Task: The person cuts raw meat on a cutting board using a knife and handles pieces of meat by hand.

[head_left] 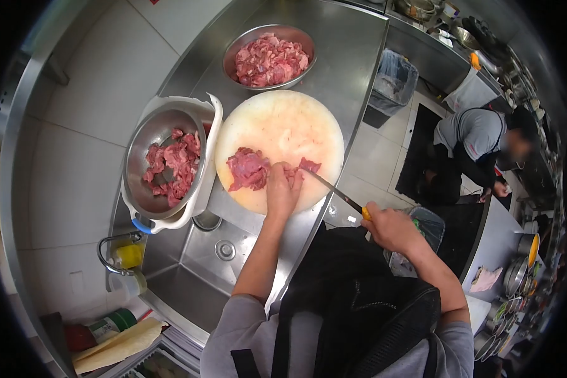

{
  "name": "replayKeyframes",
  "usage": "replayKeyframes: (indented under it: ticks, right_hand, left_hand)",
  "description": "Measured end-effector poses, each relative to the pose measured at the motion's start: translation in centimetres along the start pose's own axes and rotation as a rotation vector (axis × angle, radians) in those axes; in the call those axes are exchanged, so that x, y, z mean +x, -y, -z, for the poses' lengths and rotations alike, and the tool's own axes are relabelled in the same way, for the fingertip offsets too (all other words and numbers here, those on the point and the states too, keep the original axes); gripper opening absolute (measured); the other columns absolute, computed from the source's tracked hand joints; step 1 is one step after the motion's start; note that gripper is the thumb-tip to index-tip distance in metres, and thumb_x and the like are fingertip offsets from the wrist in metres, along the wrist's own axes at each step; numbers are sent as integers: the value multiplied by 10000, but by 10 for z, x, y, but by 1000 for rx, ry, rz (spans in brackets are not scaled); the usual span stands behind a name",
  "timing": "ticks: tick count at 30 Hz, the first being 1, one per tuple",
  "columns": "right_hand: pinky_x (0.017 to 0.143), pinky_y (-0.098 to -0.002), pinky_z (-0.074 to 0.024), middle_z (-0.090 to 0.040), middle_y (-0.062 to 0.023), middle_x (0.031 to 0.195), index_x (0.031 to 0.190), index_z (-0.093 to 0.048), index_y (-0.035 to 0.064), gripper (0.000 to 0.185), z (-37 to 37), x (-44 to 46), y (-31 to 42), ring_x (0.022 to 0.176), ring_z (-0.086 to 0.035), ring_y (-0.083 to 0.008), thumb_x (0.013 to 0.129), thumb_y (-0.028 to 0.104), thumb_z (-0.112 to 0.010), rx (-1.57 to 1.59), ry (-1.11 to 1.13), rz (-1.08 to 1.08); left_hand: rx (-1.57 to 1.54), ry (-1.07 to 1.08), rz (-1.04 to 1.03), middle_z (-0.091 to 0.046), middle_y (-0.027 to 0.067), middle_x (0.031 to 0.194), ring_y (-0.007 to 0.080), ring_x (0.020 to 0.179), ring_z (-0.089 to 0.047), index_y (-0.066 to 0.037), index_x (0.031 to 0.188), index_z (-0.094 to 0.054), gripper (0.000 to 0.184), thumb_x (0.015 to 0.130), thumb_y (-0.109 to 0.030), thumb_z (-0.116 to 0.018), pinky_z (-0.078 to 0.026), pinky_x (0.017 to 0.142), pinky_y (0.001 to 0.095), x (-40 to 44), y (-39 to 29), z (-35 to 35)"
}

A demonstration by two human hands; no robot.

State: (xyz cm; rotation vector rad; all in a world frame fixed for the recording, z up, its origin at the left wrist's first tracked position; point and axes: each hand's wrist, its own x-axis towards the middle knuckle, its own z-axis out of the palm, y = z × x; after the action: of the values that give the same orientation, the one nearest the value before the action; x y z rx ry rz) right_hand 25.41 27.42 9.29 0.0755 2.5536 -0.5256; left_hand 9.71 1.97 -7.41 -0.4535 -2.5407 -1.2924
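Note:
A round white cutting board (282, 123) lies on the steel counter. My left hand (283, 189) rests near its lower middle, fingers pressed together on raw meat. A larger heap of meat (248, 169) lies just left of those fingers, and a small piece (309, 165) shows to their right. My right hand (389, 228) is closed round the yellow handle of a knife (337, 191). The blade points up and left, its tip beside the small piece and my left fingertips.
A steel bowl (228, 77) heaped with meat stands beyond the board. Left, another bowl (138, 135) with meat sits in a white basin (214, 129). A sink (195, 268) is nearer me. At right are a lined bin (394, 82) and another person (475, 135), bent over.

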Motion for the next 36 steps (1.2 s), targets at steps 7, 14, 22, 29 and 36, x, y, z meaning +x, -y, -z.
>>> replayKeyframes:
  ticks: [7,14,22,29,36]
  right_hand:
    - [882,-646,-567,-761,-290,956,1212,-530,32,310,-22,39,13,951,-737,-540,1115,320,-590,40,14,7]
    - [906,-636,-570,-768,-286,997,1211,-532,35,304,-21,51,13,997,-743,-526,1116,318,-587,44,55,-6]
    - [837,-649,-560,-753,-298,906,1200,-518,44,296,-2,15,1,910,-724,-561,1116,316,-600,109,-118,28]
    - [787,-644,-529,-733,-319,888,1235,-537,49,334,11,9,-50,890,-690,-584,1098,332,-650,290,-304,-14]
    - [733,-583,-528,-716,-302,865,1272,-568,37,333,31,42,-114,878,-703,-553,1102,309,-658,491,-258,1]
  left_hand:
    - [60,101,0,-701,146,865,275,757,-696,-3,1043,-583,221,944,2,-781,-582,685,389,0,-2,-3]
    - [-189,-74,50,-718,96,906,188,806,-714,-25,1001,-634,116,993,4,-746,-592,724,338,21,-20,35]
    - [-58,-577,-320,-769,135,1102,202,976,-783,23,1083,-725,122,1048,-86,-767,-638,853,323,216,-78,107]
    - [321,-344,-326,-738,200,1164,400,1052,-724,-40,1240,-759,343,905,-68,-827,-590,972,463,306,-33,54]
    - [283,154,-130,-698,173,1025,367,963,-673,-34,1022,-721,195,833,11,-727,-557,921,478,40,-41,-45]
